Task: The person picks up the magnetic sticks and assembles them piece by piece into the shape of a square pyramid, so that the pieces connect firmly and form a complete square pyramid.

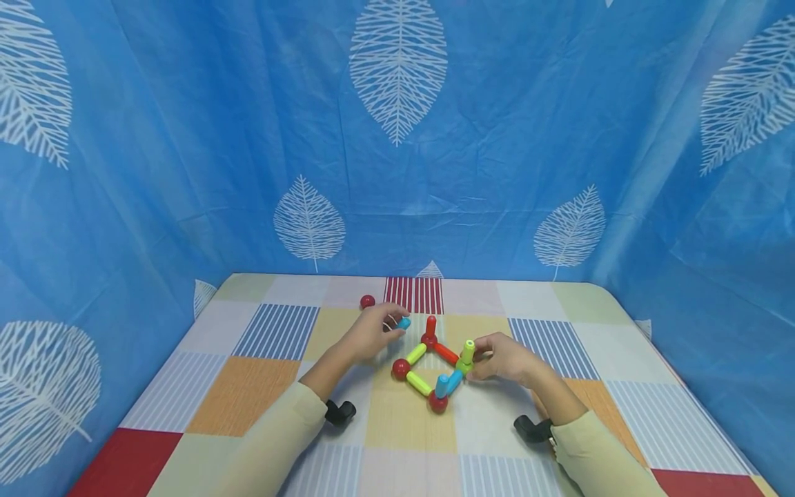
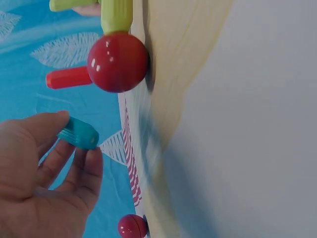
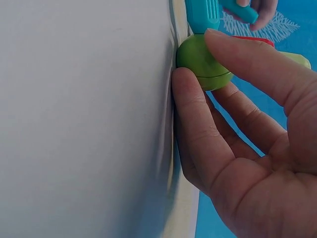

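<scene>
In the head view my left hand (image 1: 371, 333) pinches a loose blue stick (image 1: 404, 323) above the table, left of a four-sided frame of balls and sticks. The left wrist view shows this blue stick (image 2: 81, 134) between thumb and fingertips. My right hand (image 1: 506, 359) grips the green ball (image 3: 195, 54) at the frame's right corner. Red balls form the far corner, left corner (image 1: 400, 369) and near corner (image 1: 438, 402). Upright on the frame are a red stick (image 1: 431, 325), a blue stick (image 1: 442, 386) and a yellow-green stick (image 1: 468, 350); the left ball carries none.
A loose red ball (image 1: 368, 301) lies behind my left hand. The table has a patchwork cloth (image 1: 248, 393), and a blue curtain (image 1: 435, 214) with white leaves hangs at the back and sides. A black wrist strap piece (image 1: 340, 413) sits below each hand.
</scene>
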Available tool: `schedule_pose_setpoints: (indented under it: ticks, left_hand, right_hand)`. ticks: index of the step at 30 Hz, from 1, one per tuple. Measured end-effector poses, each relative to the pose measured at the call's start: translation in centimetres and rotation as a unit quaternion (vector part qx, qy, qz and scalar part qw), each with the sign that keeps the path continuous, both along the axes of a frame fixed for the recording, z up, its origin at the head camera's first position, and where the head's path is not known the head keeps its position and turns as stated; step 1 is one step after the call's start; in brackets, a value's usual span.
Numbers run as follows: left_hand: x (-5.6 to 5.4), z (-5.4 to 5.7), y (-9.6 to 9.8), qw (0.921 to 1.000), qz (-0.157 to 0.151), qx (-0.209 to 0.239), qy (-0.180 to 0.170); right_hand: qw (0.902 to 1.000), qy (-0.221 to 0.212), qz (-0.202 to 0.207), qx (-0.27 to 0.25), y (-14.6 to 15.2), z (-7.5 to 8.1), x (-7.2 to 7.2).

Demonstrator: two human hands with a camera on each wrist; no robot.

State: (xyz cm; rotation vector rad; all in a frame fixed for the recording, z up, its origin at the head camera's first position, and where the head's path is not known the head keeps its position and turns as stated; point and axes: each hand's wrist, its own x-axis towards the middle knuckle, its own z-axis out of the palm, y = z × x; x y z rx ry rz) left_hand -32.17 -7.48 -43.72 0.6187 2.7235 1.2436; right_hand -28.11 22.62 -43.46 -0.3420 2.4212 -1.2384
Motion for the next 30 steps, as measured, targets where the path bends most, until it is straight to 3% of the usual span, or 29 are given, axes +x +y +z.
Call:
schedule_pose_setpoints:
  ticks: [7,17,30]
  left_hand:
    - [1.3,0.0,-0.7,0.9982,0.004,0.061,-0.003]
    - [2.6,0.0,-1.3,0.9898,-0.006,0.137,-0.039]
    - [3.9,-0.3,-1.9,0.9830,-0.053,0.161,-0.072]
  right_hand:
    - [0.9999,-0.001,0.001,-0.011,0.1,-0.1,-0.1]
    - [0.9998,-0.005,0.002,-0.019,0.1,-0.1,0.2]
    - [0.9999,-0.006,0.002,-0.011,0.0,0.0,0.2]
